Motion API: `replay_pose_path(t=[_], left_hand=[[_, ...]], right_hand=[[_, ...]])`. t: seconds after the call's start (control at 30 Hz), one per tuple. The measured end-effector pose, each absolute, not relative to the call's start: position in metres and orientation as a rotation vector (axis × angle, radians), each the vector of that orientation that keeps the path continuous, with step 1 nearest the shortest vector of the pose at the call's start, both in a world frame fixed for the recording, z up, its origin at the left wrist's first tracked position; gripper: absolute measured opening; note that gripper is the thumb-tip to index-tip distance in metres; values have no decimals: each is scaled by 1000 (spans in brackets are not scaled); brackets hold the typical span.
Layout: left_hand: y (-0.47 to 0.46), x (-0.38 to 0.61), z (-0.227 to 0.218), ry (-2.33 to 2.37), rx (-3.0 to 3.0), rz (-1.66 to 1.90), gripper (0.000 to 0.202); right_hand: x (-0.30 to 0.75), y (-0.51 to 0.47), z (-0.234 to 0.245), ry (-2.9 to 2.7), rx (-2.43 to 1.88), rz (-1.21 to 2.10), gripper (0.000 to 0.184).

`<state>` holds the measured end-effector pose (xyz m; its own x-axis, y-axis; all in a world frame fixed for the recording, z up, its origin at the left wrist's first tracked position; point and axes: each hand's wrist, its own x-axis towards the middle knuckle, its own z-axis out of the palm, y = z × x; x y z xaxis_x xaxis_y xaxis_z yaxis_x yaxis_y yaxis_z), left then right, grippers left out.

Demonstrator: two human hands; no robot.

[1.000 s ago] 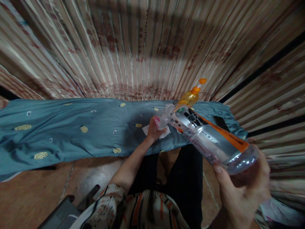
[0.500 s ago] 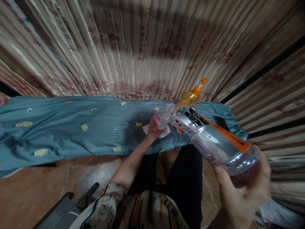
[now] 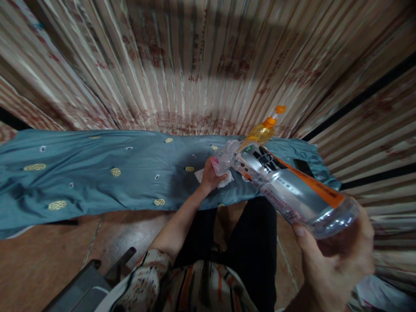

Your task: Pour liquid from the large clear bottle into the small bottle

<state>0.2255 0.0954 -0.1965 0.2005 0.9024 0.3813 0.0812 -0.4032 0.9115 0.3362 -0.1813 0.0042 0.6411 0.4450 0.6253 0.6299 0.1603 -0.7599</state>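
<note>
My right hand point(image 3: 341, 255) is closed around the base of a large clear plastic bottle point(image 3: 292, 186) with a silver, black and orange label. The bottle is tilted, its neck end lower and pointing up-left in the view. At that end my left hand point(image 3: 210, 175) is closed on a clear plastic container point(image 3: 225, 157) with a pink patch; its exact kind is unclear. Whether the bottle's mouth touches the container, I cannot tell. A white tissue point(image 3: 225, 180) lies beneath my left hand. Partly hidden behind the large bottle stands a yellow pump bottle point(image 3: 261, 132) with an orange top.
A blue-grey cloth point(image 3: 84, 173) with pineapple prints covers the long narrow table. A dark flat object point(image 3: 303, 168), like a phone, lies at its right end. Patterned curtains point(image 3: 182, 65) hang behind and at right. A dark chair or stool point(image 3: 81, 288) is at lower left.
The large bottle's base and my right hand have shifted slightly right. My left hand and the clear container stay nearly still, with the same grips. The view has moved slightly.
</note>
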Motion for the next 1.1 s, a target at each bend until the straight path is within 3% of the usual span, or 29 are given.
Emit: replay_pose_path(t=[0.67,1.1], left_hand=[[95,226,-193,959,1670,1272,88],[94,223,-191,930,1701,1272,77]], right_hand=[[330,-182,8,-932,-1494,-151,105],[331,-180,10,-948,-1489,-184,103]])
